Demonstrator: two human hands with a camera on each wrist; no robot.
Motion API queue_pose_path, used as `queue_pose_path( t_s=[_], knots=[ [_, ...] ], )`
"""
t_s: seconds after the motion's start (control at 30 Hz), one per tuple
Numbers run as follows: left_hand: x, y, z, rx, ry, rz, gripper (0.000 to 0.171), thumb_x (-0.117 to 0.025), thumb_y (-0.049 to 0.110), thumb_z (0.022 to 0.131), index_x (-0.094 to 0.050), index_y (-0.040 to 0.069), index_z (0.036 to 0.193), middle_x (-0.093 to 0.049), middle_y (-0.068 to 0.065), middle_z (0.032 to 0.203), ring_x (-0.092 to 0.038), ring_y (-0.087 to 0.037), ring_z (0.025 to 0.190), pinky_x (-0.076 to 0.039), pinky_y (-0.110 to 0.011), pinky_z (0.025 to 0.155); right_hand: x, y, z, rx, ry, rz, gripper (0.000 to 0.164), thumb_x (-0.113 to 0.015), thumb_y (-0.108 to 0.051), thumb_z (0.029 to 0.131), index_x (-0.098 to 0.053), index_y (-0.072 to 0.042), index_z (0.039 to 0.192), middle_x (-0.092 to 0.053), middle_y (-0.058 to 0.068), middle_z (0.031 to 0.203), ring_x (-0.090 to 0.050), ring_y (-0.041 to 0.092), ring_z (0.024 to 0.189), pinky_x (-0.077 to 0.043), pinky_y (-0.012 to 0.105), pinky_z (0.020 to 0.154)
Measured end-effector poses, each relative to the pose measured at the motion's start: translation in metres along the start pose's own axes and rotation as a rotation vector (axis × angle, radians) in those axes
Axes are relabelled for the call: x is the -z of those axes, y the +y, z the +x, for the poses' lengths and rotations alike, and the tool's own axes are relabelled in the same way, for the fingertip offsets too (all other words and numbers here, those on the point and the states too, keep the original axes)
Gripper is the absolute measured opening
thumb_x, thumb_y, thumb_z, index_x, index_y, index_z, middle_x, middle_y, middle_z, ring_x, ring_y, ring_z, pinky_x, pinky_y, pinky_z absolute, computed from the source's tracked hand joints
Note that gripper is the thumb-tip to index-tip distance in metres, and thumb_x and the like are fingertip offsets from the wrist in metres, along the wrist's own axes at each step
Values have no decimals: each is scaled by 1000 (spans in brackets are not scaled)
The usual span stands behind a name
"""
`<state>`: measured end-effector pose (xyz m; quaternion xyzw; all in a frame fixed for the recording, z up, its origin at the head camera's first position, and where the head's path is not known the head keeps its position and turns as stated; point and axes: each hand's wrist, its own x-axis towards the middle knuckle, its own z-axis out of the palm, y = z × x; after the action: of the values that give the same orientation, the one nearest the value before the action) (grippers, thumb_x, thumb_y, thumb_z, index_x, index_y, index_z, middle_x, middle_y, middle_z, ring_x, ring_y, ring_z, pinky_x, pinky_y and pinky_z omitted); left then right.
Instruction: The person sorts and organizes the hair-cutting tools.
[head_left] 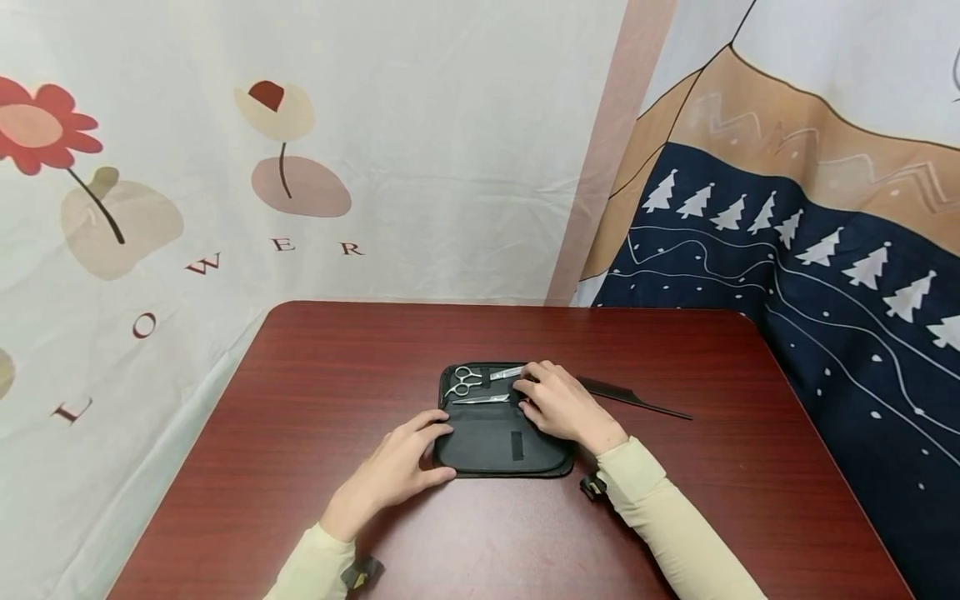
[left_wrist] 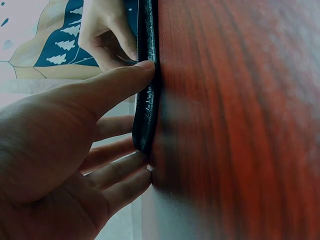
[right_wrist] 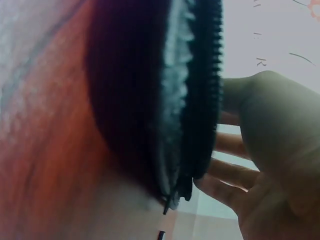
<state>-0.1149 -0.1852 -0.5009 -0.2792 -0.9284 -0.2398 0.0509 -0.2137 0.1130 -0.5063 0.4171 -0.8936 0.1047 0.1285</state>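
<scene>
A: Biggest first: the reddish counter [head_left: 337,358] spreads out below, and there lies the black case [head_left: 472,442] on it, near the middle, inside facing up!

B: It looks light to me, padded but bendable, and that smooth skin may slide. I'd take it by the zipped rim.

A: And that's where we find the left grip [head_left: 399,462]! Fingers loose and nearly straight at the left edge, thumb against the near edge, steadying rather than clutching, I'd say.

B: Over on the far right part, the right grip [head_left: 558,404]! Fingers bent above the inner panel, but whether they're pinching anything, I can't tell.

A: Just beyond it, a black comb [head_left: 611,390] on the counter! Thin, stiff, could snap, I reckon. Lift it by the broad part, not the slim tail.

B: Down to the scissors [head_left: 507,373], in the upper part of the case. Hard, slick metal, surely; go for the finger loops on the left.

A: Below them, a metal blade [head_left: 480,400], one end under the right grip. Probably slippery and sharp, so keep clear of the point!

B: Smallest of all, the dark strap [head_left: 517,446] on the lower panel: soft, by the look, easily pinched by one edge.
</scene>
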Motion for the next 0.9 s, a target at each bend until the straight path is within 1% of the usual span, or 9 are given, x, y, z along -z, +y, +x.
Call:
queue_pose_path(
  t_s=[0.07,0.17,0.33,0.43,0.63,0.8,0.9],
  knots=[
    [0,0,0,2,-4,1,61,-90,34,75,-72,0,123,-62,-15,136,-63,-28,117,-57,-47,91,4,0,-2,-14,-7,23,35,-74,-27,93,-75,-8,122,-65,10,121,-57,26,108,-50,44,93],
    [0,0,0,3,-6,2,61,-90,34,76,-72,0,123,-62,-14,136,-63,-28,117,-56,-47,91,11,2,-7,-35,7,69,47,-73,-34,94,-70,-6,132,-63,14,129,-55,29,118,-47,49,100],
    [0,1,0,-10,9,2,61,-90,33,74,-72,0,123,-62,-15,135,-63,-28,116,-56,-46,91,26,12,-22,-70,48,86,59,-75,-39,92,-65,-2,138,-59,21,137,-50,35,127,-42,55,105],
    [0,1,0,-8,7,3,61,-90,33,74,-72,0,122,-62,-14,134,-63,-28,115,-57,-46,91,33,20,-35,-103,43,82,62,-75,-40,92,-63,-2,140,-57,21,140,-48,36,130,-40,57,107],
    [1,1,0,7,-9,1,61,-89,34,76,-72,1,124,-62,-14,136,-63,-27,116,-57,-47,91,46,38,-68,-202,1,95,66,-75,-41,92,-61,-3,143,-55,20,144,-44,36,134,-37,57,111],
    [1,1,0,17,-25,-3,61,-88,36,77,-72,2,125,-61,-13,137,-62,-26,118,-56,-46,93,54,54,-99,-273,-20,91,68,-78,-40,89,-61,-1,142,-54,22,144,-44,37,133,-37,60,109],
    [1,1,0,18,-27,-5,61,-88,36,77,-72,1,125,-61,-13,137,-62,-26,118,-56,-46,94,57,63,-117,-301,-25,75,69,-80,-38,87,-62,1,140,-55,23,142,-45,39,131,-38,62,107]
  ],
)
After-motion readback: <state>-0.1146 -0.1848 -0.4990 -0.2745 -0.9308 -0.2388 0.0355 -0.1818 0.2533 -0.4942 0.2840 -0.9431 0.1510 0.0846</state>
